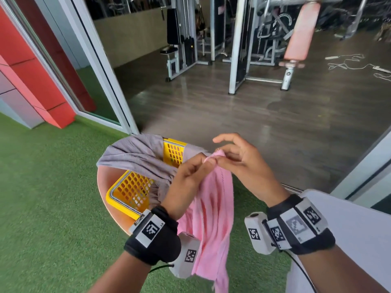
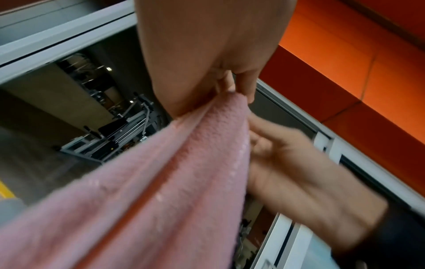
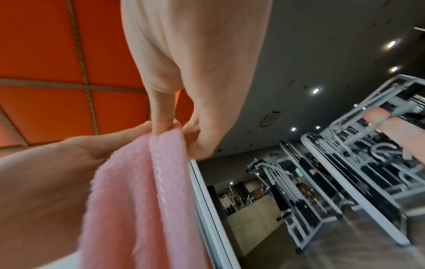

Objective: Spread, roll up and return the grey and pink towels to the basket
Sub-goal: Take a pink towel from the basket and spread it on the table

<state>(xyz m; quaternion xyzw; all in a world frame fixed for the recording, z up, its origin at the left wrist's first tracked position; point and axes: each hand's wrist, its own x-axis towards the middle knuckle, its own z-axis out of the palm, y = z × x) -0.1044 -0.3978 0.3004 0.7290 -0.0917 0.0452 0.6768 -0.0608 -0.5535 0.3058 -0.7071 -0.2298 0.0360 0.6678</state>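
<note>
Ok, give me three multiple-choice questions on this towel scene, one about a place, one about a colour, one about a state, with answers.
1. Where is the grey towel?
A. Draped over the yellow basket
B. Spread on the green turf
C. Hung on a gym machine

2. What colour is the towel held in the hands?
A. Grey
B. Pink
C. Yellow

3. How is the pink towel held?
A. Rolled up tight in one hand
B. Pinched at its top edge by both hands, the rest hanging down
C. Lying loose, untouched

Answers:
1 A: it lies across the basket's rim.
2 B: the hanging cloth is pink.
3 B: the left hand and right hand pinch its top edge while it hangs unrolled.
</note>
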